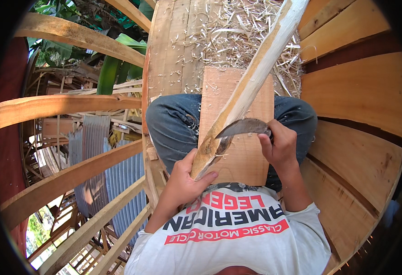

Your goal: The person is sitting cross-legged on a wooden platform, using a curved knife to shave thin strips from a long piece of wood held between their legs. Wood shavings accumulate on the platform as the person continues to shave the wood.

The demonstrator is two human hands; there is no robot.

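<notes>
A long wooden pole [252,87], pale on one side and brown on the other, runs slantwise from the far right down to my lap. My left hand [186,184] grips its near end, the thumb along one side. In my right hand [281,145] is a sickle with a dark curved blade [246,125]; its handle is mostly hidden by my fingers. The blade's tip reaches across to the pole near a dark knot. Beneath both lies a flat reddish wooden board [244,162], laid over my crossed legs [170,130].
I sit on a plank platform [166,50] strewn with curled wood shavings [228,27]. A wall of wide boards [356,87] rises close on my right. On the left is an open slatted railing [68,107], with corrugated metal sheets [125,183] and green leaves [109,73] beyond it.
</notes>
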